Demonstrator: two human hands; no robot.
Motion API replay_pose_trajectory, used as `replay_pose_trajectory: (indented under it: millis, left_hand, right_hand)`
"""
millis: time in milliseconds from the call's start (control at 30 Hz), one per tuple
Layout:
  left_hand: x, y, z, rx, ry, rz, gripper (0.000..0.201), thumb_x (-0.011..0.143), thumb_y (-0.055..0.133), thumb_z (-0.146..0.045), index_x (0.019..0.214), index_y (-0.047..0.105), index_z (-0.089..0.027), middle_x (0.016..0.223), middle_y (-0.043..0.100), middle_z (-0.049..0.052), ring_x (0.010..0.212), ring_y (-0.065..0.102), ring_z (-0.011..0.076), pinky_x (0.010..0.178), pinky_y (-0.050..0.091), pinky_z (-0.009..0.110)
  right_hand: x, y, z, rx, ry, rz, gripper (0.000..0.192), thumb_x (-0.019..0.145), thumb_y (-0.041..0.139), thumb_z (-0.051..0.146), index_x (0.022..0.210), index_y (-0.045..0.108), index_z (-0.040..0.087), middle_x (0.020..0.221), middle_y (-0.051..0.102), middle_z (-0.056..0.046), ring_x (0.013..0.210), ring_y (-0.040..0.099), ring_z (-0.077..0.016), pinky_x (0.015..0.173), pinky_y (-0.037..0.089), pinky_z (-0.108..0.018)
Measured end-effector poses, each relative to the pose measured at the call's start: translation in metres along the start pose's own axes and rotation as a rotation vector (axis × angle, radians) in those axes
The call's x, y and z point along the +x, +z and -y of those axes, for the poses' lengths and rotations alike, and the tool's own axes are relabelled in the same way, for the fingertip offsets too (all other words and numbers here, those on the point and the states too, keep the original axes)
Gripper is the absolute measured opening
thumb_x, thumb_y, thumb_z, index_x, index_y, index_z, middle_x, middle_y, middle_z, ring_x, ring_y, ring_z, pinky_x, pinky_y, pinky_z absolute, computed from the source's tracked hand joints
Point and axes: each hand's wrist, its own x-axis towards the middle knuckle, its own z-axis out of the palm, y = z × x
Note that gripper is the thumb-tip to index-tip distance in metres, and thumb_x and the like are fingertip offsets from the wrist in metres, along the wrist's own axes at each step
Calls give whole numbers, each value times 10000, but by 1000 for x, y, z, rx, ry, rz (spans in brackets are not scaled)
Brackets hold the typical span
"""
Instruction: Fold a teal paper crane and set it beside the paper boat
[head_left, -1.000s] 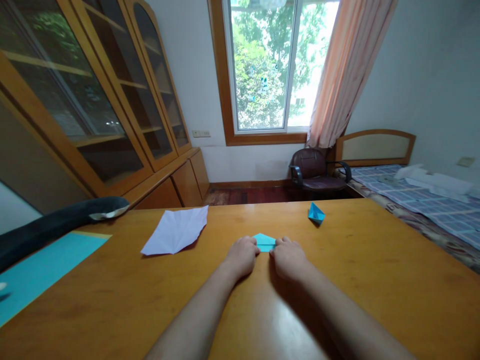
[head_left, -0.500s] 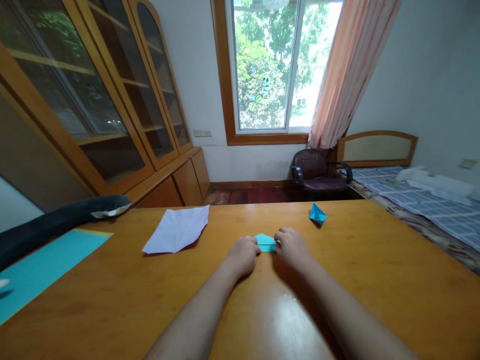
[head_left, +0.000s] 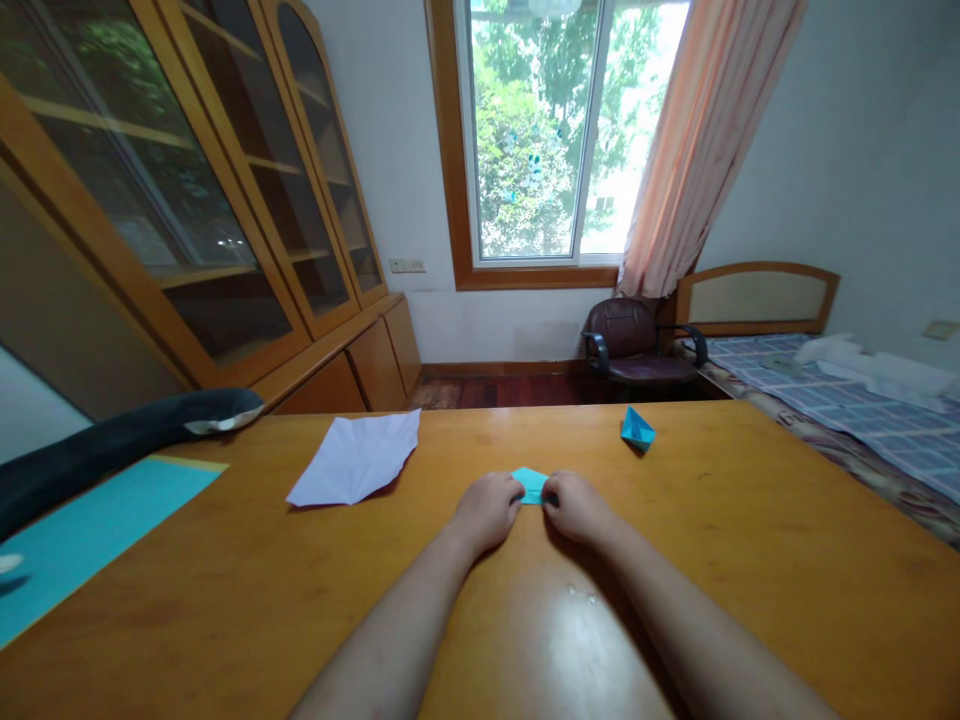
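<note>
Turquoise folded paper [head_left: 531,484] pinched between left hand [head_left: 486,511] and right hand [head_left: 576,507], fingers now closer together, pressing it flat on table [head_left: 750,540].

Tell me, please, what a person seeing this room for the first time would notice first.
First come the two hands, the left hand and the right hand, pressed side by side on a small folded blue paper in the middle of the wooden table. Behind them, a folded blue paper boat stands to the right and a creased white sheet lies to the left. Further back, the bright window shows green trees.
</note>
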Motion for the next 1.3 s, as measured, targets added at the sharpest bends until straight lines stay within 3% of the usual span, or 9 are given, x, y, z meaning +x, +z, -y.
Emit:
replay_pose_trajectory:
  millis: [267,400,567,1033,1300]
  left_hand:
    - [2,3,7,-55,-54,-11,131,830,551,-249,902,658,-224,916,688,33,836,602,187,712,420,263]
    - [2,2,7,-47,-28,-11,128,840,547,-258,868,666,-219,894,691,33,827,610,184,709,425,257]
    - [3,3,5,-27,20,-18,191,884,491,-254,830,670,-213,862,693,38,794,613,182,687,430,260]
    - [3,2,7,15,30,-30,176,875,510,-230,825,675,-196,908,678,53,881,585,192,795,438,293]
    - [4,4,7,37,32,-44,218,902,466,-232,793,652,-199,854,680,45,807,585,178,727,426,274]
  right_hand:
    - [0,6,3,-9,2,-91,140,829,530,195,785,661,171,820,653,-64,758,552,-166,655,339,-252]
    - [-1,11,9,-5,-138,-195,124,846,526,176,864,647,193,875,641,-50,831,547,-167,714,363,-246]
    - [-1,13,13,19,-282,-201,137,855,514,141,878,637,199,929,659,-47,909,559,-166,806,378,-250]
    - [6,13,7,22,-172,-146,154,825,519,126,797,652,198,848,688,-46,822,578,-168,737,371,-246]
    - [6,13,7,2,-226,-152,175,856,515,156,852,684,203,894,696,-43,852,587,-165,773,385,-246]
